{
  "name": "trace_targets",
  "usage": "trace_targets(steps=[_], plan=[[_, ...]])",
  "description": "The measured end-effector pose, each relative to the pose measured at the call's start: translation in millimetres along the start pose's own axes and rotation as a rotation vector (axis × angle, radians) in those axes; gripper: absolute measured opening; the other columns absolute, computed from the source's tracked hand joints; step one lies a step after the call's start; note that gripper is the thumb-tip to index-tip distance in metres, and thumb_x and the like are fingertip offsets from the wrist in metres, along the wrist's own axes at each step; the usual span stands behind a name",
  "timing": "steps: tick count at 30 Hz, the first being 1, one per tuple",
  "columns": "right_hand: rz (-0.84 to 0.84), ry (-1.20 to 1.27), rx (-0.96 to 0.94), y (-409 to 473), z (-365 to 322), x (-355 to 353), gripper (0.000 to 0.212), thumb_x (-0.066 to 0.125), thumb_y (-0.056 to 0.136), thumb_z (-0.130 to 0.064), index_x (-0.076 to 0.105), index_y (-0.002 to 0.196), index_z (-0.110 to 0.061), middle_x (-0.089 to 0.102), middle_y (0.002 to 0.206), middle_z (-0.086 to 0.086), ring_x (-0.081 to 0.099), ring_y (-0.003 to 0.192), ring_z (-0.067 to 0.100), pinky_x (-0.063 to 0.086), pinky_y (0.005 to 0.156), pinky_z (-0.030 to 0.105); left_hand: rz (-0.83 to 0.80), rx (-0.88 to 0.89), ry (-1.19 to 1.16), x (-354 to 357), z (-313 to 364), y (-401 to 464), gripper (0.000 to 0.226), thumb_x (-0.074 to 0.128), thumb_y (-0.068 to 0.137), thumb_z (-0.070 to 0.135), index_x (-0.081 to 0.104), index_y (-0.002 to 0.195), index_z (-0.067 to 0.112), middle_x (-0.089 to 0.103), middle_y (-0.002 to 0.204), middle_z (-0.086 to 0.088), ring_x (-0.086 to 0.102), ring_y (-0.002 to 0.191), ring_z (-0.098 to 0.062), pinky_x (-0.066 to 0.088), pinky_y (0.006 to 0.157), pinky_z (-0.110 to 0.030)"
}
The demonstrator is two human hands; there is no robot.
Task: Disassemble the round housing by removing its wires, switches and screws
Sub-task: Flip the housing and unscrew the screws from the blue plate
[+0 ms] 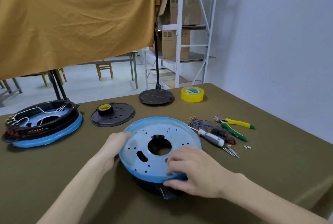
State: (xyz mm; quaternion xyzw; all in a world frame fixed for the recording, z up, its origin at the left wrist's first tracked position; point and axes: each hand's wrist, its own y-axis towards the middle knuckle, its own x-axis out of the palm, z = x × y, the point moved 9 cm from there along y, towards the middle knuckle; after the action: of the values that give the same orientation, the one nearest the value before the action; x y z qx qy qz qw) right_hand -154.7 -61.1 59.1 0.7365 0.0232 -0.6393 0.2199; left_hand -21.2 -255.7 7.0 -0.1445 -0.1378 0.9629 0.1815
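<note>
The round housing [159, 147], a blue dish w/ a big centre hole and lots of small holes, is sitting tilted near the front-centre of the olive-covered table [270, 160], its near edge resting over a black base part [162, 190]. The left hand [112, 149] is gripping the housing's left rim, fingers curling over the edge. The right hand [191, 169] is holding the near-right rim, fingers bent down on the blue face and thumb underneath at the black part.

To the right, apart from the housing, removed bits are lying together: blue wires [201, 123], dark switches w/ red [223, 134], a grey-handled screwdriver [210, 137], yellow-green pliers [234, 126], and loose screws [231, 151].

At far left a second housing [43, 126] (black ring on blue, white wires inside) is sitting. Behind centre a black perforated plate [113, 117] is carrying a small tape roll [105, 109]; further back are a black round lid [155, 96] and a yellow tape roll [192, 94].
</note>
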Motion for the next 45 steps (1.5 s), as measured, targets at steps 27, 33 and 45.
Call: trace_targets(steps=[27, 33, 45], plan=[[0.316, 0.051, 0.315, -13.1, 83.9, -52.4, 0.019, 0.066, 0.098, -0.035, 0.073, 0.089, -0.020, 0.062, 0.090, -0.015, 0.057, 0.089, 0.013, 0.051, 0.078, 0.041, 0.151, 0.214, 0.413, -69.5, 8.5, -5.2, 0.028, 0.046, 0.106, 0.012, 0.073, 0.099, 0.016, 0.071, 0.086, -0.014, 0.065, 0.073, -0.027, 0.050, 0.052, -0.028], [0.306, -0.041, 0.317, -19.9, 79.7, -46.7, 0.017, 0.068, 0.097, -0.031, 0.073, 0.088, -0.018, 0.064, 0.093, -0.013, 0.054, 0.084, 0.014, 0.052, 0.071, 0.042, 0.137, 0.177, 0.311, -87.8, 10.7, -8.8, 0.029, 0.049, 0.107, 0.012, 0.068, 0.090, 0.026, 0.074, 0.096, -0.016, 0.069, 0.089, -0.036, 0.055, 0.066, -0.037], [-0.084, -0.119, 0.196, 5.4, 51.7, 32.4, 0.031, 0.050, 0.102, -0.043, 0.068, 0.093, -0.019, 0.060, 0.099, -0.008, 0.050, 0.090, 0.018, 0.046, 0.079, 0.038, 0.257, -0.030, -0.401, -83.0, -33.9, -0.7, 0.017, 0.048, 0.106, 0.004, 0.058, 0.097, 0.013, 0.063, 0.092, -0.011, 0.064, 0.083, -0.025, 0.052, 0.063, -0.036]])
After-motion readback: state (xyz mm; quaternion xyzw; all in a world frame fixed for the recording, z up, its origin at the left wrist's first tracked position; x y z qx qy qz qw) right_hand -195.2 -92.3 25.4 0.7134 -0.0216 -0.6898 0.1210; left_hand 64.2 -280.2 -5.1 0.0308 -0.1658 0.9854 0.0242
